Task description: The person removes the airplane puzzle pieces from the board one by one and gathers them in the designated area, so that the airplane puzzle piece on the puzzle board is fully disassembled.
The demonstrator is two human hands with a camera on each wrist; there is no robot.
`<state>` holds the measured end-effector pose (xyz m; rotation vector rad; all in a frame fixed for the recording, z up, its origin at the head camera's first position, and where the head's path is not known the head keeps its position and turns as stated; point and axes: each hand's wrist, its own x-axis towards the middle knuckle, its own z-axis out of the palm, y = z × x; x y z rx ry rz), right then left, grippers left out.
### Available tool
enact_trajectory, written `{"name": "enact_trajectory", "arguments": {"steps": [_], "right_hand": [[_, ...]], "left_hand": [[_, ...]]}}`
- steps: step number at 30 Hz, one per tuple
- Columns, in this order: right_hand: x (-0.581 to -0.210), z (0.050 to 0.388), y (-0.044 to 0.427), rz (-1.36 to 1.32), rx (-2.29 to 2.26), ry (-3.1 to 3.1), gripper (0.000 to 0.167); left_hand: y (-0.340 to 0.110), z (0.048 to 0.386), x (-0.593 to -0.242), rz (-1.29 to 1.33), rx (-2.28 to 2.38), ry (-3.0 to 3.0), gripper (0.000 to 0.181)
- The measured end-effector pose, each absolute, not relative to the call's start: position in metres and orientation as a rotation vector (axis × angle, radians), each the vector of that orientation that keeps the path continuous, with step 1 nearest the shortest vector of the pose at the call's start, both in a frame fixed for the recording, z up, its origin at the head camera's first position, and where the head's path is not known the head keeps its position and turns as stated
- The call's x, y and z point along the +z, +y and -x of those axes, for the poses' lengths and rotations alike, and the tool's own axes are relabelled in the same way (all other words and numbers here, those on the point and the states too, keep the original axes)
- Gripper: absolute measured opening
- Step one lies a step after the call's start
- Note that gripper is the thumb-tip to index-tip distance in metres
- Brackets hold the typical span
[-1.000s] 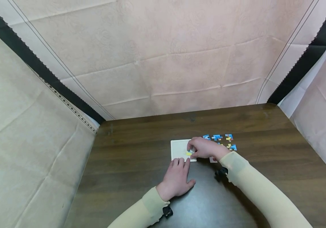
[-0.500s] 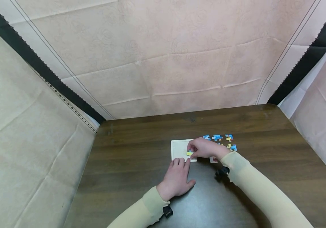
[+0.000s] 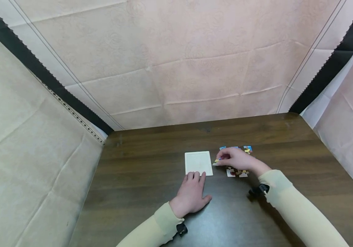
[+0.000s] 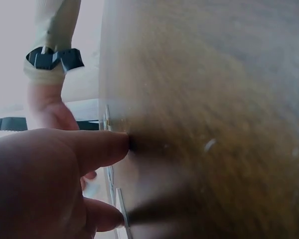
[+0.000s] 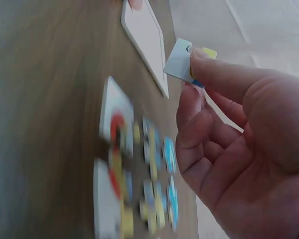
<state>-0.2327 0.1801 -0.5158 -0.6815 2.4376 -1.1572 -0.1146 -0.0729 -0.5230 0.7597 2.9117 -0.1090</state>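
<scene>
A jigsaw puzzle piece (image 5: pixel 178 60), white with yellow and blue, is pinched between the thumb and fingers of my right hand (image 3: pixel 237 158). That hand hovers just right of a flat white puzzle tray (image 3: pixel 198 162), above several loose puzzle pieces (image 3: pixel 230 173), and hides part of them. The fingertips of my left hand (image 3: pixel 191 195) rest at the tray's near edge, with the fingers extended and the thumb spread to the side. In the left wrist view, a fingertip touches the thin edge of the tray (image 4: pixel 123 214).
Loose pieces in blue, red, yellow and white lie in rough rows, blurred in the right wrist view. The brown wooden table (image 3: pixel 145 164) extends around them. Pale cloth (image 3: pixel 176 68) hangs behind the table and at both sides.
My right hand has carried the puzzle piece from over the tray's right part to the right, near the loose pieces. The tray's surface now shows bare. My left hand has stayed put.
</scene>
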Motion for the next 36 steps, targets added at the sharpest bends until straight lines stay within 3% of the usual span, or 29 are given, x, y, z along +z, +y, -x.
{"name": "enact_trajectory", "arguments": {"steps": [6, 16, 36], "right_hand": [[-0.511, 0.218, 0.23, 0.66, -1.16, 2.482, 0.019], [-0.519, 0.193, 0.302, 0.404, -1.223, 2.485, 0.026], [-0.531, 0.188, 0.296, 0.37, -0.953, 2.717, 0.027]], "left_hand": [[-0.072, 0.111, -0.523, -0.745, -0.135, 2.896, 0.088], [-0.072, 0.11, -0.52, -0.749, -0.14, 2.903, 0.089], [-0.074, 0.115, -0.529, -0.731, -0.193, 2.902, 0.091]]}}
